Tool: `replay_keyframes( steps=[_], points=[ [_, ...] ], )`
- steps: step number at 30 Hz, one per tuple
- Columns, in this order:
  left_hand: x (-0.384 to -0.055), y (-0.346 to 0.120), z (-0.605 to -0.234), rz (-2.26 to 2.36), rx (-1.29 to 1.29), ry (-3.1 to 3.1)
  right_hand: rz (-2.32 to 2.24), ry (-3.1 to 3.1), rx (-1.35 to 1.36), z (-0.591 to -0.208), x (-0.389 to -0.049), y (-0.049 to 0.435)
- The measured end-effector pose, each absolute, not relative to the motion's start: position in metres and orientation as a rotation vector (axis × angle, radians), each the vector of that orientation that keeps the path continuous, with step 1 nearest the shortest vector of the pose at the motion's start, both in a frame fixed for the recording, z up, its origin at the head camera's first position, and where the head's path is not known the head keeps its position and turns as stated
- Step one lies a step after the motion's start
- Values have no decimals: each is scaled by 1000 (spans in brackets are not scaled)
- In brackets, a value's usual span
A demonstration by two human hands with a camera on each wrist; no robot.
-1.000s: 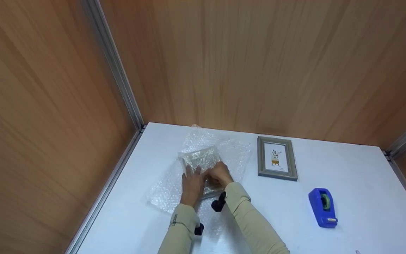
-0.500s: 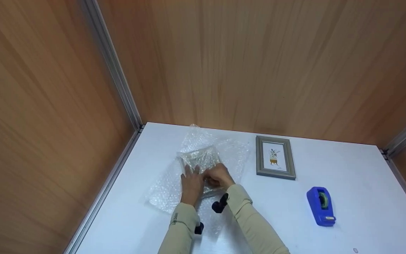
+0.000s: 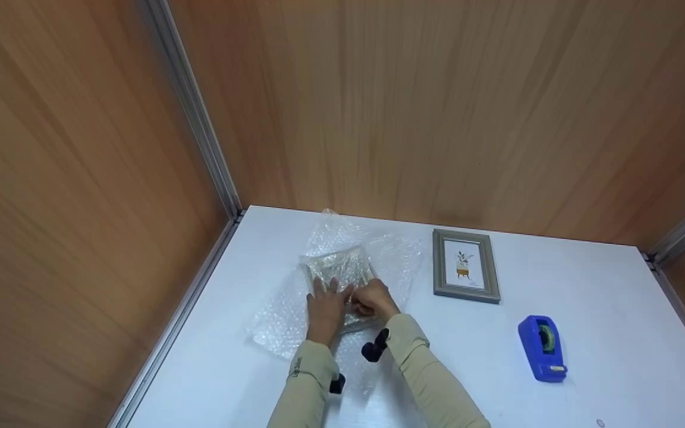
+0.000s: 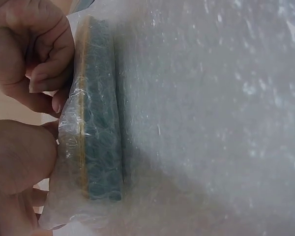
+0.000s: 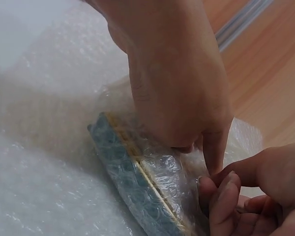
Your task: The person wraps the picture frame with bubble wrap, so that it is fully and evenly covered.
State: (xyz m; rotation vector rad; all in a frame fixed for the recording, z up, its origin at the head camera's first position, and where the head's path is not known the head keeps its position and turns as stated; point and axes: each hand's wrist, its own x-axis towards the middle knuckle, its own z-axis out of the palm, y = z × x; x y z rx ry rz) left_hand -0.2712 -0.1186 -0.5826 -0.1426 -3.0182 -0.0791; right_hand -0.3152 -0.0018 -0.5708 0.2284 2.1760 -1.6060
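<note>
A flat rectangular piece [image 3: 342,267] lies wrapped in bubble wrap on the table; in the left wrist view its blue-green edge [image 4: 103,118] with a gold strip shows through the film, like a picture frame's side. My left hand [image 3: 326,312] rests on top of the bundle, fingers stretched forward and spread, its thumb toward the other hand. At the bundle's right side, my right hand [image 3: 373,299] has its fingers curled, pinching at the bubble wrap beside the left thumb; the exact spot between its fingertips is partly hidden. Loose bubble wrap [image 3: 277,324] spreads out beneath.
A grey picture frame [image 3: 466,266] with a plant-in-pot print lies face up to the right. Nearer the front right stands a blue tape dispenser [image 3: 542,349] with a green roll. Wooden panels [image 3: 408,119] rise behind and at the sides of the white table [image 3: 604,309].
My right hand has shifted slightly at the same spot, its wrist moving a little to the right and nearer. The left hand stays pressed on the bundle.
</note>
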Motion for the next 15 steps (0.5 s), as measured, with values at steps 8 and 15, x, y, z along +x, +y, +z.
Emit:
replay_keyframes(
  steps=[8,15],
  points=[
    [-271,-119,-583,-81,-156,-3001,-1270,2386,52,-560,-312,7],
    [-272,-120,-585,-143,-152,-3016,-1172,2469,8,-557,-311,17]
  ],
)
